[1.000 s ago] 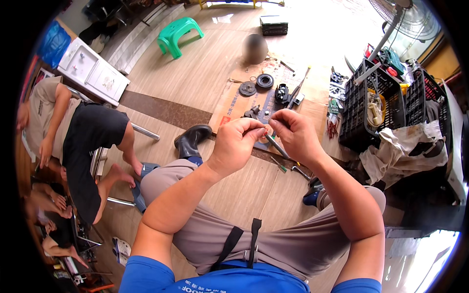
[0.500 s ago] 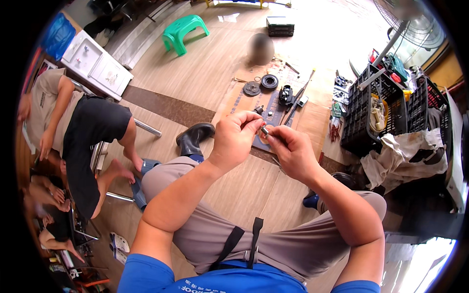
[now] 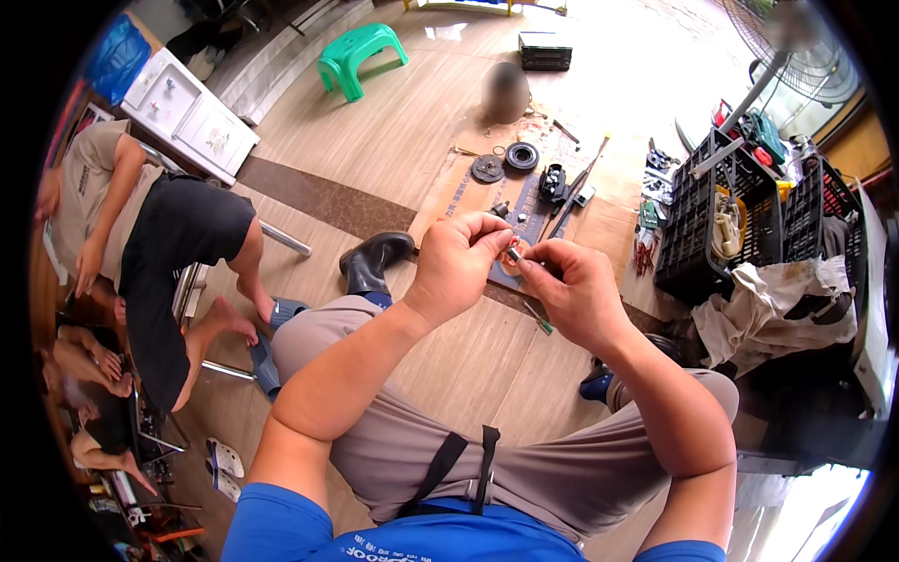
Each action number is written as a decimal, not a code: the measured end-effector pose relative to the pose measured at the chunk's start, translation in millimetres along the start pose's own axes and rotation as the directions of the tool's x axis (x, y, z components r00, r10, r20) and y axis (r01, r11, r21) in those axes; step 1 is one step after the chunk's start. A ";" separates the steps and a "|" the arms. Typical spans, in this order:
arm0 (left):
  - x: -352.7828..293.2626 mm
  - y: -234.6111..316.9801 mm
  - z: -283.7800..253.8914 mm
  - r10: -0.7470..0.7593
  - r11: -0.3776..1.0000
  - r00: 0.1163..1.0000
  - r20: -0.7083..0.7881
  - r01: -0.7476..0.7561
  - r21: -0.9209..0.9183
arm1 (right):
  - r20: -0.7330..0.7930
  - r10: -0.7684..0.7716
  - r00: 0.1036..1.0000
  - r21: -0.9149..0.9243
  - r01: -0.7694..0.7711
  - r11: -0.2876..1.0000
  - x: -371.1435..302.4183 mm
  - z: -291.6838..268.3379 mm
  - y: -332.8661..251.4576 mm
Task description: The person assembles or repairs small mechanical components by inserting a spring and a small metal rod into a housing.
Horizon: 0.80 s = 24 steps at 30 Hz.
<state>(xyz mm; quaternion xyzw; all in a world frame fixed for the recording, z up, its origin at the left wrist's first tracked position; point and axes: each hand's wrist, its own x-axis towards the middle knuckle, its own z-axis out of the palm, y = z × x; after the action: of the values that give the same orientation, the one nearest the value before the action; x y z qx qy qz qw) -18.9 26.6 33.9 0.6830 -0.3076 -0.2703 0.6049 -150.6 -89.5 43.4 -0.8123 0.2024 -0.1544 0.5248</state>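
Thumb and fingers of my left hand (image 3: 457,262) pinch one end of a small metal cylinder (image 3: 514,253) with a reddish bit at its top. My right hand (image 3: 578,292) pinches the other end, so the fingertips nearly meet. Below the cylinder, its exact kind is too small to tell. Just past my hands lies a cardboard sheet (image 3: 613,225) with a black ring-shaped part (image 3: 522,156), a dark grey disc (image 3: 487,169), a black housing (image 3: 552,182) and a small dark cylindrical part (image 3: 500,209). A green-handled screwdriver (image 3: 544,326) lies on the floor beside my right hand.
Black plastic crates (image 3: 704,220) filled with tools stand at the right, a cloth (image 3: 782,295) draped in front. A fan (image 3: 796,56) is at the far right. A green stool (image 3: 363,56) stands far left. A seated person (image 3: 178,244) is at the left. A black boot (image 3: 370,262) is near my knee.
My right hand has shifted slightly right and down, and the small cylinder tilts a little differently. The green-handled screwdriver on the floor now shows more fully. The view has shifted slightly.
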 end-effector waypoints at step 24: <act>-7.1 2.3 7.5 0.090 0.986 0.990 0.105 -0.104 0.133 | -0.060 0.001 0.998 0.095 0.004 0.995 24.8 -16.9 29.4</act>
<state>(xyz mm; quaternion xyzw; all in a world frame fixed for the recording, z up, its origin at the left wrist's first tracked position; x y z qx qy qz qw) -29.4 26.8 35.3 0.6932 -0.3882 -0.2520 0.5526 -141.7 -125.9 24.3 -0.7815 0.2099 -0.1886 0.5565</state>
